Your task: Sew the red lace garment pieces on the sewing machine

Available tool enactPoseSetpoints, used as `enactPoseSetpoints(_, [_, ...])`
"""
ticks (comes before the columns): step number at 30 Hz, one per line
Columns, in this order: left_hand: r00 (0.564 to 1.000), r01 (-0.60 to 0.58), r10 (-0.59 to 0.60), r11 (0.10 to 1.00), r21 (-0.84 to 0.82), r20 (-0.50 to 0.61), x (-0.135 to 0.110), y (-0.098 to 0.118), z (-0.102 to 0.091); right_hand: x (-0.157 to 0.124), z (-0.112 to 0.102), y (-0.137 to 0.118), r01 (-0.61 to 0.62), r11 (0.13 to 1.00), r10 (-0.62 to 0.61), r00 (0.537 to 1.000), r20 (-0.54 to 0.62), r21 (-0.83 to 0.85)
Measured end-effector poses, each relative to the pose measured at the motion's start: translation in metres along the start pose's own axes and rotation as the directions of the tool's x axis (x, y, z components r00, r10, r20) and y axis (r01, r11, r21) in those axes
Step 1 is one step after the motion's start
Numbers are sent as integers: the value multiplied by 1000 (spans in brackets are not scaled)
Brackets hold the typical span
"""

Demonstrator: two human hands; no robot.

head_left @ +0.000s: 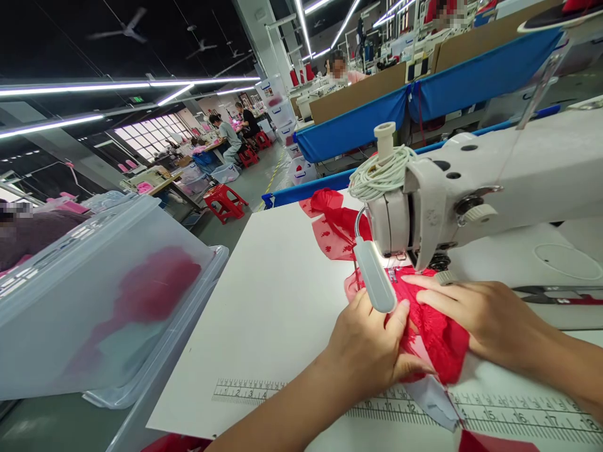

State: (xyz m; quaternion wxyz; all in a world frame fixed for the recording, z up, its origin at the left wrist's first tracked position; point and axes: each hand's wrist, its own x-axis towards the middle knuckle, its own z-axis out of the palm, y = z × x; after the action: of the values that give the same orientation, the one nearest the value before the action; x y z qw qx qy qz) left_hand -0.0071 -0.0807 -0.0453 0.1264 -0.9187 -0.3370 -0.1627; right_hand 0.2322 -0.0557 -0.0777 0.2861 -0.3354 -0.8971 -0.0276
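Red lace fabric [440,333] lies bunched under the head of a white sewing machine [509,169]. My left hand [370,342] is closed on the near left edge of the fabric; its fingertips are partly hidden behind a small grey lamp [375,276]. My right hand [485,314] lies on the right side of the fabric, fingers stretched out flat towards the needle area. The needle itself is hidden. Sheer red fabric [332,235] spreads out behind the lamp. A pale scrap [431,398] sticks out below my left hand.
A printed ruler [518,417] runs along the near side of the white table [226,320]. Dark scissors [560,295] lie right of my right hand. Translucent plastic bins [94,301] stand at the left. Beyond are a red stool [225,202], blue cloth hangings [353,129] and several people.
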Motion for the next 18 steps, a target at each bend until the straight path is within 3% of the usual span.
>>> enactPoseSetpoints(4, [1000,-13,13,1000,0,-26,-2,0,-1,0,1,-2,80,997,-80,997,-8,3])
enactPoseSetpoints(10, [999,-30,29,999,32,27,0,-3,-5,9,-10,-5,3,987,-20,995,98,163])
enactPoseSetpoints(14, [990,-12,17,999,-33,139,4,-4,-20,11,-14,-5,-9,980,-29,982,185,200])
enactPoseSetpoints(18, [950,25,20,990,-138,310,7,-3,-38,10,-11,-6,7,994,-23,990,141,111])
